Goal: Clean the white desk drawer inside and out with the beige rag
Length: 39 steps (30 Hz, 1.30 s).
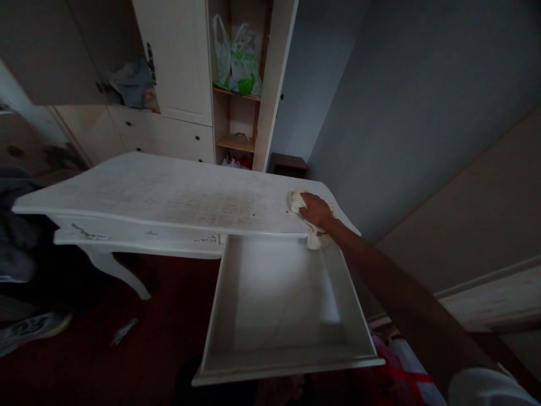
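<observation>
The white counter [127, 183] stands in front of a big wardrobe [186, 56]. An open drawer [279, 293] sticks out in the way at the front. The right hand [316, 210] has its grip squeezed around a crumpled cream cloth [296, 201] on the counter's right end. Brown smudges [224, 208] mark the middle, maybe dirt, but it's dim.

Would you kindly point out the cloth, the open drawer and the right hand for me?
Cloth [295, 201]: head view, on its bunched part atop the desk [203, 194].
Open drawer [283, 299]: head view, on its inner bottom.
Right hand [316, 211]: head view, on the back of it.
</observation>
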Motion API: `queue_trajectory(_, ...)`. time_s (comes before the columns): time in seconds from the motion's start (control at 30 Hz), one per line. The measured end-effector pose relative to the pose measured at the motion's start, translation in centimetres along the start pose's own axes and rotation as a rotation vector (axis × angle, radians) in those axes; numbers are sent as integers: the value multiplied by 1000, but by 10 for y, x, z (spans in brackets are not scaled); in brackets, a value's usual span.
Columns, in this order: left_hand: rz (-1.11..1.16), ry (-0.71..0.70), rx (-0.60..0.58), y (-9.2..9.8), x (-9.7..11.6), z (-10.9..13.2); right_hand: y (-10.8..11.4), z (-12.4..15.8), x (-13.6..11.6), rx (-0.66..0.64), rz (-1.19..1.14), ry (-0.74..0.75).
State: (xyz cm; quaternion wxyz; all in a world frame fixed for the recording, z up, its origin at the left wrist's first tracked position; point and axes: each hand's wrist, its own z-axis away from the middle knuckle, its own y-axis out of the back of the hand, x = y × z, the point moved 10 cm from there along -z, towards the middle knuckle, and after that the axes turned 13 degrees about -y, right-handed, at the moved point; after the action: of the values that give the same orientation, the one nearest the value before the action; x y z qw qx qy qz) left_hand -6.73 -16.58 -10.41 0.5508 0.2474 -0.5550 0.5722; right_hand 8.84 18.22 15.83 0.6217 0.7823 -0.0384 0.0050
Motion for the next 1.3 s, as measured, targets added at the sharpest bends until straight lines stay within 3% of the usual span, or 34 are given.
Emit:
queue_trajectory(0.07, -7, 10, -14, -1, -3, 0, -2, -1, -1, -44, -9, 61)
queue_trajectory(0.2, -22, 28, -39, -2, -10, -1, -7, 4, 5, -265, 13, 219)
queue_trajectory(0.37, -49, 43, -53, -1, -19, -5, -19, 22, 27, -451, 124, 268)
queue_trajectory(0.53, -66, 56, -39, 1, -25, -17, -16, 26, 26, -397, 84, 338)
queue_trajectory(0.63, -67, 71, -35, -1, -27, -22, -2, 18, 27, -356, 3, 371)
queue_trajectory(0.83, -33, 48, -22, -1, -20, -15, 22, 2, 52, -129, 9, 31)
queue_trajectory(0.9, -20, 29, -18, 1, -18, -12, 21, 9, 51, -20, 85, -63)
queue_trajectory(1.0, -7, 8, -9, 4, -17, -10, 9, 18, 43, 81, 122, -84)
queue_trajectory(1.2, 17, 6, 6, 7, -29, -10, -12, 5, 59, 16, -106, 119)
queue_trajectory(1.3, 76, -6, 2, 5, -33, -9, -13, 2, 88, 20, -198, 71)
